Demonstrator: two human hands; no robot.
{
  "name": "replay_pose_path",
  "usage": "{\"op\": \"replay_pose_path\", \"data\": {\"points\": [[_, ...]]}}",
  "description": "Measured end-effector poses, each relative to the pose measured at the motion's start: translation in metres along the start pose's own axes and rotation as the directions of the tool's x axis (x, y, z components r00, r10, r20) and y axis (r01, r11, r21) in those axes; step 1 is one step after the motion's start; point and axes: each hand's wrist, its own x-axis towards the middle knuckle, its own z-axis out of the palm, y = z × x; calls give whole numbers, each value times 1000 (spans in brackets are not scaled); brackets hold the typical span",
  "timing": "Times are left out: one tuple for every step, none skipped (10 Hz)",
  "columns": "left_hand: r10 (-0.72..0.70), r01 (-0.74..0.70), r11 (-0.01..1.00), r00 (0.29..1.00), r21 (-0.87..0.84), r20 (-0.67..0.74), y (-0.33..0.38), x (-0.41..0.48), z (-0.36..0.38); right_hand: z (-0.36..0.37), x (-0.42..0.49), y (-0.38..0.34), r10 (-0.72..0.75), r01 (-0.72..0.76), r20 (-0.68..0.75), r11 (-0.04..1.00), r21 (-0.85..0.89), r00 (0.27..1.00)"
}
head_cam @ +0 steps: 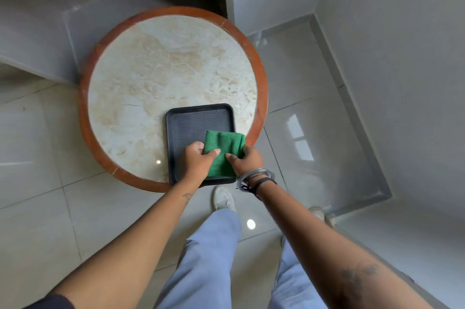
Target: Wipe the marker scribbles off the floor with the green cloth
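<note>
A folded green cloth (pixel 222 148) lies over the near right part of a black tray (pixel 196 119). The tray sits on a round marble table (pixel 161 69) with a reddish rim, near its front edge. My left hand (pixel 196 161) pinches the cloth's left edge. My right hand (pixel 245 160) holds its right side, thumb on top. Both hands are above the tray. No marker scribbles show on the glossy tiled floor (pixel 37 208) in this view.
A grey wall and raised ledge (pixel 377 170) run along the right. A grey sofa-like shape (pixel 32 39) stands at the left behind the table. My legs in light blue trousers and white shoes (pixel 222 199) stand just in front of the table.
</note>
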Motion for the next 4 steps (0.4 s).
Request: {"op": "replay_pose_path", "data": {"points": [[-42, 50, 994, 996, 102, -75, -23, 15, -12, 35, 2, -7, -10, 0, -48, 980, -198, 999], [-76, 80, 976, 997, 201, -27, -30, 16, -10, 41, -4, -6, -3, -8, -37, 949, -314, 999], [-2, 19, 883, 999, 468, -36, -17, 11, -12, 22, -10, -6, -30, -14, -97, 907, -422, 995], [127, -91, 806, 992, 585, -22, 3, -4, -20, -5, -20, -15, -99, 39, -112, 894, -447, 989]]}}
